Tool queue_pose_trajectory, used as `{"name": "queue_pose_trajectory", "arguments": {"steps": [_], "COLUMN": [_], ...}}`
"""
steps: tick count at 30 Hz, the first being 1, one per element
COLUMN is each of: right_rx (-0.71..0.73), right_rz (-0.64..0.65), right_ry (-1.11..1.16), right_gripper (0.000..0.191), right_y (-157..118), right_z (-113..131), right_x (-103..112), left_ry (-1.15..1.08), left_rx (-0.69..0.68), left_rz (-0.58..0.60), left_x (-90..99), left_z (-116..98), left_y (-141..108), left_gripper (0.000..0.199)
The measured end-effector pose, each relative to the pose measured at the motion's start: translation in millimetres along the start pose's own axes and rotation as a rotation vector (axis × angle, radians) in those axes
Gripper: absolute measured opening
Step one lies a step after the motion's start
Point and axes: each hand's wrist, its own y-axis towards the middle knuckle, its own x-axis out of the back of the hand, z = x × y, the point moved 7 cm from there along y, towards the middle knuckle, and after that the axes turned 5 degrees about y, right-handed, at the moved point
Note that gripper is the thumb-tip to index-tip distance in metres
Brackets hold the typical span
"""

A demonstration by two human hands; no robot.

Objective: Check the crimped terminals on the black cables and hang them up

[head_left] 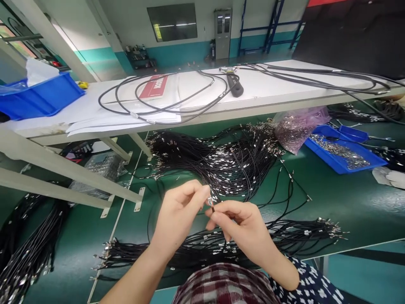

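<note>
Over the green table, my left hand (183, 211) pinches a small metal terminal (210, 201) between thumb and forefinger. Close against it, my right hand (238, 219) is closed on the end of a black cable (213, 209). The terminal and the cable end meet between my fingertips; whether they are joined I cannot tell. Below my hands lies a long bundle of black cables (136, 253) with metal ends and white labels. Beyond them spreads a larger pile of black cables (221, 162).
A blue bin of small metal parts (344, 154) and a pink bag of parts (294, 126) stand at right. Above, a white shelf (259, 99) carries coiled cables, a black-handled tool (234, 84) and a blue bin (41, 99). Shelf legs (63, 181) slant down at left.
</note>
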Motion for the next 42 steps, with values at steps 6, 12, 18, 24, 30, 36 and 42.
{"name": "queue_pose_trajectory", "arguments": {"steps": [6, 12, 18, 24, 30, 36, 42], "right_rx": [0.021, 0.033, 0.085, 0.105, 0.064, 0.0, -0.076], "right_rz": [0.004, -0.012, -0.048, -0.08, -0.112, -0.113, -0.093], "right_ry": [0.021, 0.013, -0.068, -0.22, -0.263, -0.14, 0.092], "right_gripper": [0.011, 0.009, 0.011, 0.01, 0.012, 0.013, 0.014], "right_y": [-1, -4, -8, -15, -16, -11, -12], "right_z": [-4, -6, -2, -8, -17, -17, -27], "right_x": [-1, 1, 5, 18, 23, 11, 8], "left_ry": [-0.113, -0.14, -0.078, -0.461, -0.608, -0.655, -0.618], "left_rx": [0.157, 0.137, 0.096, 0.2, 0.272, 0.286, 0.297], "left_rz": [0.033, 0.042, 0.023, 0.125, 0.159, 0.147, 0.151], "left_x": [-8.2, -9.7, -14.7, -35.6, -34.9, -31.9, -32.7], "left_z": [9, 5, 1, 21, 39, 35, 31], "left_y": [2, -1, -8, -12, -15, -17, -18], "left_gripper": [0.038, 0.039, 0.022, 0.026, 0.025, 0.016, 0.012]}}
